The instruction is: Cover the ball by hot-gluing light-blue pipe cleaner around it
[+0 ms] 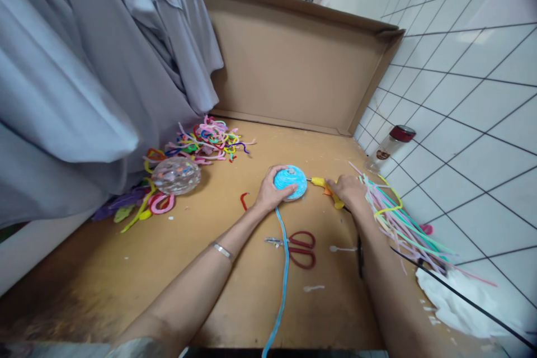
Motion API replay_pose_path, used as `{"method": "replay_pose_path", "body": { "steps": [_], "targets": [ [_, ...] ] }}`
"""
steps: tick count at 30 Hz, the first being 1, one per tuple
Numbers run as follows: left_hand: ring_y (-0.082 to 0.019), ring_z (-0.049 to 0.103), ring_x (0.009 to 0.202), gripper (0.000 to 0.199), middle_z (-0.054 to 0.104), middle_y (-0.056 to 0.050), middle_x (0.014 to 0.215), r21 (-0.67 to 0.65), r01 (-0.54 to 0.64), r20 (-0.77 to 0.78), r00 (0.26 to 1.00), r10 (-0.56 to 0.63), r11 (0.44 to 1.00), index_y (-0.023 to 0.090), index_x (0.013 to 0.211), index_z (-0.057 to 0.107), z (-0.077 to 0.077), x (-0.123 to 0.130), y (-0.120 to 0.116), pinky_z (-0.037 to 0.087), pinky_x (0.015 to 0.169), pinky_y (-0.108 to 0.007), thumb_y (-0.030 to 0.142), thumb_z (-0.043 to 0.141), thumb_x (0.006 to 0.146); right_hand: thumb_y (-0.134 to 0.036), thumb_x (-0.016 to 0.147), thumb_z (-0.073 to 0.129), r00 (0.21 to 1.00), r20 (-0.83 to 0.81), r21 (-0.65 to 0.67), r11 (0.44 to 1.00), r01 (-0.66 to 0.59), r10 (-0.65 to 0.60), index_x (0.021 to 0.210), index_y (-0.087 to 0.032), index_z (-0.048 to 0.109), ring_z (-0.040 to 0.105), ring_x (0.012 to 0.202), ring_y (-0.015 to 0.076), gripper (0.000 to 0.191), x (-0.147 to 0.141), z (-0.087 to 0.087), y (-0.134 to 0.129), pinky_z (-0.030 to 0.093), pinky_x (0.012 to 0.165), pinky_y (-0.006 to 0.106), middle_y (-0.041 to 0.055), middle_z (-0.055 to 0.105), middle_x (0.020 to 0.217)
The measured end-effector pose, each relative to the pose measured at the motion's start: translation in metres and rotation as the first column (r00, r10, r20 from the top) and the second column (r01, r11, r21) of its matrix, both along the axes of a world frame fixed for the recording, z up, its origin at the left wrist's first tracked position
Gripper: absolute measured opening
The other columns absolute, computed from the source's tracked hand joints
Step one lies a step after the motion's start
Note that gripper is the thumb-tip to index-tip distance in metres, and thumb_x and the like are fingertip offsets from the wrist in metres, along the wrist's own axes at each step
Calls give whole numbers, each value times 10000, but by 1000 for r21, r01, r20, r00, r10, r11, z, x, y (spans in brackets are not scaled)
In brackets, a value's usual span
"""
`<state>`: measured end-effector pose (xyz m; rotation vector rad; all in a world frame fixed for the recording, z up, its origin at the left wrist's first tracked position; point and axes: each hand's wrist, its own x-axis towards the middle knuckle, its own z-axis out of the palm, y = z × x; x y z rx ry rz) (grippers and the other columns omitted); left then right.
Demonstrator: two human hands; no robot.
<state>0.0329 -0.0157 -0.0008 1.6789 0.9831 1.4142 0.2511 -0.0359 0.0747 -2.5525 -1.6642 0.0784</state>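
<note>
I see both forearms reaching away from me over the brown desk (pixel 126 268), the left one wearing a thin metal bracelet (pixel 221 250). Between them, near me, a fuzzy blue pipe cleaner (pixel 283 274) runs lengthwise from the near edge up to a blue ball (pixel 291 181), and red-handled scissors (pixel 300 247) lie flat just right of it, blades pointing left.

My left hand (pixel 271 190) cups the left side of the blue ball, fingers curled over its top, holding it down on the desk at mid-distance. The ball is round and looks wound from the same fuzzy strand. My right hand (pixel 349 190) is clenched around a yellow glue gun (pixel 325 185), whose long axis lies left to right with the nozzle pointing left at the ball, its tip at the ball's right side. A black cord (pixel 461 296) trails off toward the near right.

Right of that hand lies a sheaf of straight pastel pipe cleaners (pixel 403 224). Farther left sits a clear bumpy globe (pixel 176 175), then a tangled heap of coloured pipe cleaners (pixel 207 142). At the far end stands a cardboard wall (pixel 289 67).
</note>
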Motion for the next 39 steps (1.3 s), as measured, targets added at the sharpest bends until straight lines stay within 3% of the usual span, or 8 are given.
{"method": "replay_pose_path", "body": {
  "steps": [4, 8, 11, 15, 18, 22, 28, 39],
  "targets": [
    [-236, 584, 1094, 528, 595, -85, 1181, 6, 3, -11, 1000, -3, 1000, 186, 1113, 543, 0, 0, 0, 474, 967, -391, 339, 741, 648, -567, 769, 585, 999, -19, -50, 998, -45, 45, 918, -115, 722, 662, 977, 331, 496, 0, -29, 5, 478, 776, 396, 241, 700, 956],
    [-236, 574, 1111, 537, 586, -83, 1200, -9, 13, -1, 1000, -13, 1000, 187, 1116, 539, 0, 0, 0, 459, 985, -386, 339, 743, 644, -471, 793, 544, 999, 6, -26, 998, 53, -53, 989, -78, 704, 668, 941, 330, 467, 0, -39, 7, 479, 730, 358, 236, 701, 977],
    [-233, 574, 1112, 539, 585, -82, 1204, -23, 16, 12, 1000, -16, 1000, 187, 1123, 538, 0, 0, 0, 459, 983, -373, 333, 740, 646, -449, 790, 545, 991, 5, 116, 985, 130, -131, 1059, -49, 657, 662, 916, 329, 495, -1, -31, 5, 465, 701, 349, 234, 694, 965],
    [-233, 583, 1092, 542, 598, -79, 1187, -41, 20, 16, 1000, -19, 999, 187, 1132, 540, 1, -1, 0, 472, 962, -370, 319, 741, 646, -439, 832, 460, 984, -8, 359, 918, 169, -178, 1224, -56, 536, 640, 932, 328, 553, -7, -2, -2, 433, 698, 357, 202, 683, 982],
    [-230, 591, 1077, 535, 606, -71, 1180, -40, 17, 23, 1000, -16, 999, 196, 1127, 551, 2, 0, 1, 480, 950, -364, 299, 750, 642, -445, 789, 487, 992, -13, 508, 853, 117, -128, 1173, -92, 568, 631, 868, 313, 528, -14, 24, -11, 404, 652, 342, 176, 683, 958],
    [-230, 601, 1063, 521, 619, -72, 1158, -24, 10, 24, 1000, -9, 1000, 188, 1098, 569, 2, 1, 1, 487, 944, -368, 294, 764, 627, -450, 725, 517, 997, 72, 519, 855, -27, -12, 1032, -142, 624, 602, 754, 285, 448, -28, 46, -24, 344, 588, 316, 127, 672, 831],
    [-227, 602, 1062, 541, 625, -80, 1150, -6, 12, 26, 1000, -11, 1000, 189, 1112, 572, 1, 2, 1, 491, 934, -368, 313, 777, 628, -398, 744, 503, 969, 219, 483, 849, -213, 119, 934, -150, 617, 562, 707, 235, 332, -42, 43, -32, 271, 573, 288, 101, 644, 774],
    [-223, 603, 1064, 547, 617, -76, 1153, 25, -2, 20, 1000, 1, 1000, 200, 1115, 575, -1, 5, 3, 491, 932, -363, 324, 784, 625, -392, 777, 475, 951, 284, 461, 852, -247, 122, 946, -138, 613, 530, 689, 225, 336, -46, 35, -30, 213, 559, 287, 95, 610, 760]
  ]
}}
